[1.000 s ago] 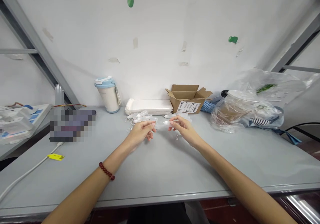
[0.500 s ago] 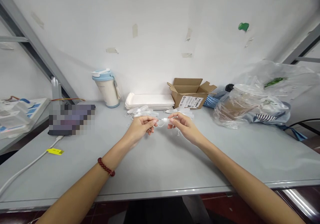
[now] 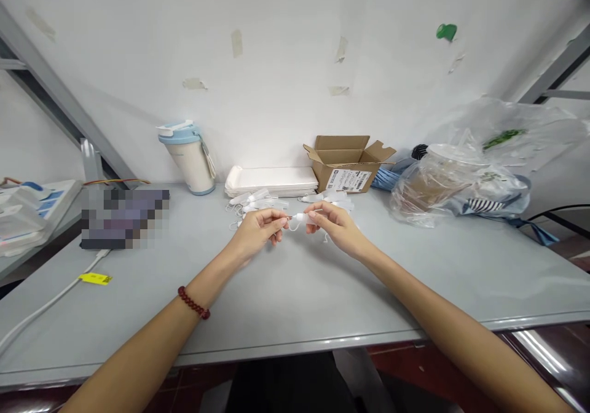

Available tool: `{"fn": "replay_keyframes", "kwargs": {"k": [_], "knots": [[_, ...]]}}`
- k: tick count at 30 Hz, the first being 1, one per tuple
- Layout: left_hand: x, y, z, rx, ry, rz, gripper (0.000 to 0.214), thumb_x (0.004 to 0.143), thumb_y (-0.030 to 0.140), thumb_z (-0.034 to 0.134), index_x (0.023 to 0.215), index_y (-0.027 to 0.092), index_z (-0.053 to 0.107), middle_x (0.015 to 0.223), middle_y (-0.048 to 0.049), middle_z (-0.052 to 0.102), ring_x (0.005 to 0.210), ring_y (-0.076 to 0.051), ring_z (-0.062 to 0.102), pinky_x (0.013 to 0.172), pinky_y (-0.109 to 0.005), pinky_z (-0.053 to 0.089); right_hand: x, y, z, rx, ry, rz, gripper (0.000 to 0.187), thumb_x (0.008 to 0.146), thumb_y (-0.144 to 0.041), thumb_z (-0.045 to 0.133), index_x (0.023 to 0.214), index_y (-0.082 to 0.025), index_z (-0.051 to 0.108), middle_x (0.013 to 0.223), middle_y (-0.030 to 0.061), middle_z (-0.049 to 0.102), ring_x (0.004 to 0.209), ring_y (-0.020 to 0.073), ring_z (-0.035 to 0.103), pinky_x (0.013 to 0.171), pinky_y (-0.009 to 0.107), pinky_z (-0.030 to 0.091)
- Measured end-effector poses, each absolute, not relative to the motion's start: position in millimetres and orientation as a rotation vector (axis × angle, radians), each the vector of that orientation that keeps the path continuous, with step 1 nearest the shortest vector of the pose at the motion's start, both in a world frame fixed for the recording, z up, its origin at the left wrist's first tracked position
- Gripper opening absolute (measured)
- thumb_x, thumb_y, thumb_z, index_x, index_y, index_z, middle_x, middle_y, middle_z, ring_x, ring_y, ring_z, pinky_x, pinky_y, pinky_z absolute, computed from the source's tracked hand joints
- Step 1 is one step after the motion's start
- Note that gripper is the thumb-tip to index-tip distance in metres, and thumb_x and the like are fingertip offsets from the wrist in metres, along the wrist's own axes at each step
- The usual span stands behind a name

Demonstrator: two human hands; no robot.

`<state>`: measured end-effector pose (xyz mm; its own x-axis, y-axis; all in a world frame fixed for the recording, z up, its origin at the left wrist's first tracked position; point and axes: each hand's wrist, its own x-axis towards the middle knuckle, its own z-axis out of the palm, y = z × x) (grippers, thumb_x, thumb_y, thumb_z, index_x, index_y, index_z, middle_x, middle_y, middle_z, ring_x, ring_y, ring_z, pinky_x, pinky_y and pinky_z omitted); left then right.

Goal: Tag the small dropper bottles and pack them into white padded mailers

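Above the grey table (image 3: 295, 290), my left hand (image 3: 258, 232) and my right hand (image 3: 334, 227) meet, fingertips pinched toward each other. Between them is a small white plastic part (image 3: 298, 218) with a thin loop of cord; my right fingers grip it and my left fingertips pinch its other end. Just behind the hands lies a heap of similar small white parts (image 3: 258, 201), with more of them (image 3: 329, 198) nearer the box. A red bead bracelet (image 3: 193, 302) circles my left wrist.
Along the back wall stand a blue-lidded cup (image 3: 187, 158), a stack of white trays (image 3: 271, 180), an open cardboard box (image 3: 348, 162) and clear plastic bags (image 3: 461, 179). A blurred dark object (image 3: 122, 216) and a white cable with yellow tag (image 3: 94, 278) lie left.
The hands have drawn closer together around the small white part. The view has tilted slightly, shifting the scene down and left.
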<state>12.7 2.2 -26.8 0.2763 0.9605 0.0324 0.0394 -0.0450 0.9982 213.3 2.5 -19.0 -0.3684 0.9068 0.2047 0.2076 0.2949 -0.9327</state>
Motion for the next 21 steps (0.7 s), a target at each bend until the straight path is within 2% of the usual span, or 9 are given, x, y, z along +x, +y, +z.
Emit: {"fn": "replay_keyframes", "kwargs": {"k": [7,13,21], "knots": [[14.5,2.2,-27.6,1.41,1.016,1.006,0.031,0.072,0.042,0.067,0.088,0.016,0.067,0.076,-0.0027,0.06,0.053,-0.009,0.05,0.05,-0.025,0.044,212.9,1.1,-15.5,-1.05,-1.762,1.111,0.03,0.085,-0.047,0.05,0.088,-0.018,0.056,0.065,-0.0008,0.058,0.064,0.0123,0.053,0.058,0.025,0.036],[13.7,2.2,-27.3,1.398,1.033,1.011,0.026,0.071,0.04,0.068,0.082,0.017,0.067,0.07,-0.0006,0.059,0.052,-0.009,0.05,0.051,-0.026,0.043,213.2,2.0,-15.8,-1.066,-1.755,1.122,0.031,0.084,-0.048,0.05,0.087,-0.018,0.056,0.063,-0.0005,0.059,0.063,0.0125,0.053,0.057,0.025,0.035],[13.0,3.2,-29.3,1.449,1.044,0.974,0.022,0.075,0.036,0.064,0.083,0.017,0.067,0.067,-0.0001,0.058,0.052,-0.01,0.049,0.051,-0.025,0.04,212.9,3.5,-18.1,-1.069,-1.752,1.132,0.03,0.083,-0.048,0.05,0.084,-0.018,0.055,0.06,-0.0018,0.055,0.058,0.0114,0.048,0.055,0.024,0.034]]}}
